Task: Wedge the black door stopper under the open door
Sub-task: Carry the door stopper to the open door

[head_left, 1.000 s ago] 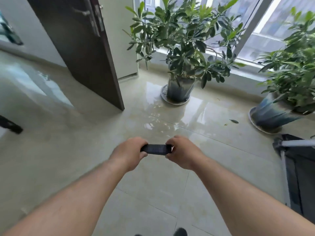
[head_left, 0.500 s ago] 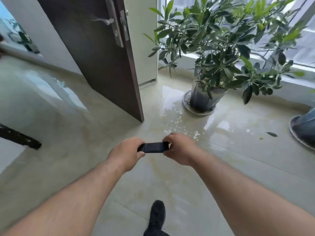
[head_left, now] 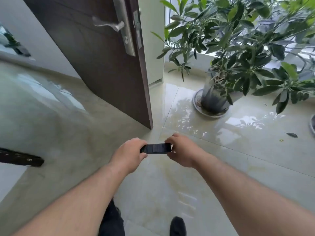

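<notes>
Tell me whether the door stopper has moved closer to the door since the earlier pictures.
Yes. The door stopper, held between left hand and right hand, now sits nearer the door bottom corner.

text: none legible | labels – none | brands – none | numbers: none

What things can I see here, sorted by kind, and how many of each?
Doors: 1, dark brown and open
Door stoppers: 1, black, held between the left hand and right hand, at
Potted plants: 1 in full view; a second pot edge shows at right
Fallen leaves: 1
Total: 5
</notes>
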`<state>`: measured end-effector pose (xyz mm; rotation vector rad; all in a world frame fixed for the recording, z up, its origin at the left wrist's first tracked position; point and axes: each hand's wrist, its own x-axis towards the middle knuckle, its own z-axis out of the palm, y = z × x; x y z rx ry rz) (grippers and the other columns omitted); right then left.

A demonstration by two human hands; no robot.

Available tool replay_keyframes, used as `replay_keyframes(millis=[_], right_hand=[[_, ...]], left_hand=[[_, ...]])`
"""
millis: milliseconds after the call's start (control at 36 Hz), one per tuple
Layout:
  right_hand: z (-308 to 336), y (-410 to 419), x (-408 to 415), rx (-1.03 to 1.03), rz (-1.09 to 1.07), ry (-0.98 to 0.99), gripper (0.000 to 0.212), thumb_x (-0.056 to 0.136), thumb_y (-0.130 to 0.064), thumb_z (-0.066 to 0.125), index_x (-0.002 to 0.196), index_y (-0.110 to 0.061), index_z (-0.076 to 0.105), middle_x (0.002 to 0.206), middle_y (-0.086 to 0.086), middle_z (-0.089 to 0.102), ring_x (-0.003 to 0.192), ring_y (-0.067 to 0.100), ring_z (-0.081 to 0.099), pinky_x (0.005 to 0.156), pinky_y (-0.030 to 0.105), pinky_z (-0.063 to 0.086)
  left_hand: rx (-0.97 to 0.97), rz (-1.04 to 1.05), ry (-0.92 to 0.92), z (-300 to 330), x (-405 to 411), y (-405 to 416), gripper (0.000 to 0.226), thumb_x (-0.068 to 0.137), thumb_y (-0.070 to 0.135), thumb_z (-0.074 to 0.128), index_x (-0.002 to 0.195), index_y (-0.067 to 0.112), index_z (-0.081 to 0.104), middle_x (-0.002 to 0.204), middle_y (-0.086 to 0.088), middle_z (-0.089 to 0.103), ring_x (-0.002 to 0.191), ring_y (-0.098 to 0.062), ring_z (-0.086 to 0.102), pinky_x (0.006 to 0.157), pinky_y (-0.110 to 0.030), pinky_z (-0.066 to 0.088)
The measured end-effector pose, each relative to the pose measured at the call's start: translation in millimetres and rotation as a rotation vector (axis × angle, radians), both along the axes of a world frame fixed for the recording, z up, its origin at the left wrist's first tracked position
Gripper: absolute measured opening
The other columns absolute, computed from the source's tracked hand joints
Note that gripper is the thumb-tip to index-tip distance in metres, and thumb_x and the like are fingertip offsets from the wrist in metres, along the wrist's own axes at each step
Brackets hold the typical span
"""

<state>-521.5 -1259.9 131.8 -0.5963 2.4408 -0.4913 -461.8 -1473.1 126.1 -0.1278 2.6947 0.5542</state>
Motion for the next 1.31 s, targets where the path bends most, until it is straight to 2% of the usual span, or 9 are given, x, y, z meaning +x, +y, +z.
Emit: replay_keyframes(millis=[167, 333, 583, 750, 972, 1111, 1306], right_hand=[[-29.2, -52.1, -31.5, 0.037, -0.076, -0.024, 0.029, 0.094, -0.018, 0.064, 0.123, -0.015, 0.069, 0.124, 0.005, 0.059, 0.109, 0.031, 0.066, 0.097, 0.046, 0.056], [-65.1, -114.8, -62.3, 0.069, -0.147, -0.053, 0.030, 0.096, -0.020, 0.066, 0.125, -0.016, 0.069, 0.123, 0.006, 0.060, 0.109, 0.030, 0.067, 0.098, 0.044, 0.055], [-126.5, -182.8, -107.4, 0.072, -0.238, -0.047, 0.025, 0.096, -0.018, 0.063, 0.119, -0.015, 0.071, 0.121, 0.006, 0.060, 0.105, 0.030, 0.068, 0.095, 0.044, 0.056], [-215.3, -198.7, -136.0, 0.066, -0.255, -0.050, 0.023, 0.095, -0.019, 0.063, 0.117, -0.016, 0.070, 0.119, 0.004, 0.059, 0.103, 0.029, 0.068, 0.095, 0.047, 0.057], [-375.7, -206.1, -165.0, 0.048, -0.256, -0.035, 0.023, 0.093, -0.020, 0.063, 0.116, -0.019, 0.070, 0.116, 0.003, 0.059, 0.101, 0.028, 0.068, 0.092, 0.046, 0.058], [-470.4, -214.1, -181.9, 0.057, -0.243, -0.006, 0.023, 0.093, -0.022, 0.064, 0.115, -0.020, 0.071, 0.116, 0.002, 0.060, 0.101, 0.027, 0.068, 0.090, 0.044, 0.059], [-572.7, -224.6, -211.9, 0.051, -0.217, 0.033, 0.023, 0.092, -0.021, 0.065, 0.114, -0.020, 0.071, 0.115, 0.004, 0.060, 0.102, 0.028, 0.067, 0.090, 0.044, 0.059]], left_hand=[[0.043, -0.082, -0.007, -34.3, -47.6, -56.2, 0.013, 0.092, 0.032, 0.063, 0.105, 0.032, 0.064, 0.100, 0.009, 0.059, 0.094, -0.019, 0.059, 0.083, -0.042, 0.053], [0.059, -0.182, -0.011, -75.3, -94.4, -122.1, 0.006, 0.092, 0.033, 0.063, 0.098, 0.033, 0.061, 0.095, 0.011, 0.057, 0.089, -0.019, 0.060, 0.080, -0.044, 0.055], [0.072, -0.276, -0.012, -144.9, -160.5, -189.9, 0.020, 0.090, 0.031, 0.065, 0.110, 0.031, 0.063, 0.104, 0.008, 0.062, 0.096, -0.022, 0.062, 0.083, -0.044, 0.055], [0.060, -0.267, 0.002, -228.0, -191.7, -205.4, 0.024, 0.089, 0.030, 0.065, 0.113, 0.035, 0.063, 0.104, 0.011, 0.062, 0.098, -0.021, 0.062, 0.083, -0.043, 0.055], [0.082, -0.260, 0.042, -386.8, -219.4, -210.8, 0.032, 0.090, 0.025, 0.069, 0.121, 0.028, 0.065, 0.115, 0.008, 0.063, 0.105, -0.019, 0.062, 0.090, -0.039, 0.054], [0.082, -0.253, 0.062, -485.9, -236.5, -217.5, 0.033, 0.089, 0.024, 0.070, 0.122, 0.027, 0.065, 0.114, 0.009, 0.062, 0.106, -0.017, 0.061, 0.094, -0.040, 0.052], [0.062, -0.238, 0.100, -593.6, -262.6, -226.7, 0.029, 0.092, 0.022, 0.066, 0.120, 0.026, 0.063, 0.113, 0.009, 0.058, 0.104, -0.018, 0.061, 0.088, -0.037, 0.053]])
